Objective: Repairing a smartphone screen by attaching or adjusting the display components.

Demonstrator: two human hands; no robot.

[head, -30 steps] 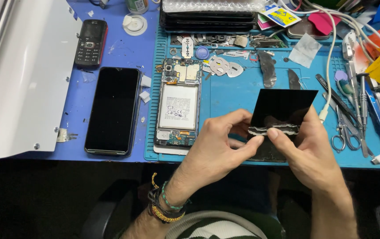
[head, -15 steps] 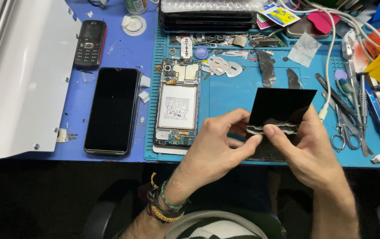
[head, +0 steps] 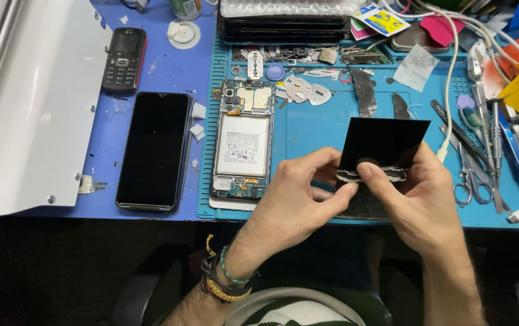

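Fingers of the left hand [head: 299, 202] and right hand [head: 419, 202] are pinched on a thin black panel [head: 386, 142] held above the blue mat [head: 320, 130], judged light, brittle, best gripped by its edges.

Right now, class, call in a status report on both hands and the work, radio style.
Left hand and right hand both pinch a black sheet at its lower edge, over the blue mat. Opened phone lies left of them, untouched. Nothing blocking.
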